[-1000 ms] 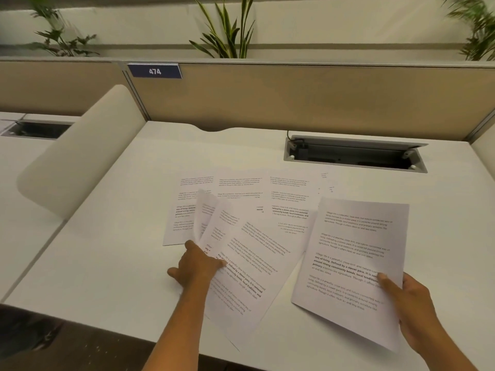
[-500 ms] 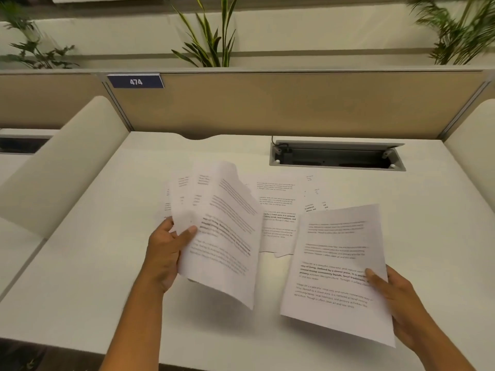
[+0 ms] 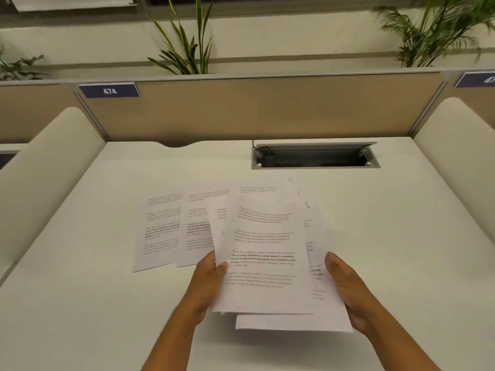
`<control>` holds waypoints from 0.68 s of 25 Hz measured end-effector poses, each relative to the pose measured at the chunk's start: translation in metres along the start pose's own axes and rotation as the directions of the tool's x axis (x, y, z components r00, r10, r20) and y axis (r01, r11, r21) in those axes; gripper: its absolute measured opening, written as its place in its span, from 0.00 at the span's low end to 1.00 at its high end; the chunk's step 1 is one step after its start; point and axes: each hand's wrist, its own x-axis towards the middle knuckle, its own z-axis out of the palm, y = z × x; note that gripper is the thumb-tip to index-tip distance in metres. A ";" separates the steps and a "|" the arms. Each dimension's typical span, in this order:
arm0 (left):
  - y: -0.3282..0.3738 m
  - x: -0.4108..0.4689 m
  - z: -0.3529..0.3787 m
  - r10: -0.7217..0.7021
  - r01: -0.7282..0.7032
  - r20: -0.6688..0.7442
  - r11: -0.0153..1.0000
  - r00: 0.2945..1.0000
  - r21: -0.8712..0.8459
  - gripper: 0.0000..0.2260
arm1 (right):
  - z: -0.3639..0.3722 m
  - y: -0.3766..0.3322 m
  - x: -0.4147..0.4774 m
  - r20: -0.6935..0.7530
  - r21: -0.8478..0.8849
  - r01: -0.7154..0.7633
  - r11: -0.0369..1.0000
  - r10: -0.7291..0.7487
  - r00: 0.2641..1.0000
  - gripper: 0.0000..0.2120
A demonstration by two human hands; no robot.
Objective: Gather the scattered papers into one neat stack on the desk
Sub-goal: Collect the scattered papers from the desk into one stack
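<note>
Both hands hold a loose bundle of printed white sheets above the front middle of the white desk. My left hand grips the bundle's left edge, thumb on top. My right hand holds the right edge, where a lower sheet sticks out unevenly. Two more printed papers lie flat on the desk to the left: one at the far left, another overlapping beside it. Further sheets peek out behind the bundle.
An open grey cable tray is sunk into the desk at the back right. A tan partition with a "474" label closes the back. Cream side dividers stand on both sides. Plants rise behind the partition.
My two hands came together, merging the left-hand sheets with the right-hand sheet into one bundle in front of me. The view tilted slightly.
</note>
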 end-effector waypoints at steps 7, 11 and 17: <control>-0.001 -0.012 0.019 -0.105 0.114 0.142 0.992 0.984 -0.061 0.13 | -0.006 -0.003 0.003 0.034 -0.010 0.024 1.000 -0.023 0.999 0.20; 0.002 -0.014 0.035 -0.107 0.121 0.136 0.988 0.985 -0.099 0.16 | -0.004 -0.005 0.001 0.028 -0.041 0.018 0.999 -0.017 0.999 0.22; 0.027 -0.013 0.052 0.113 -0.111 0.017 0.992 0.994 -0.063 0.11 | 0.015 -0.033 -0.005 -0.179 -0.414 0.242 0.878 -0.339 0.924 0.11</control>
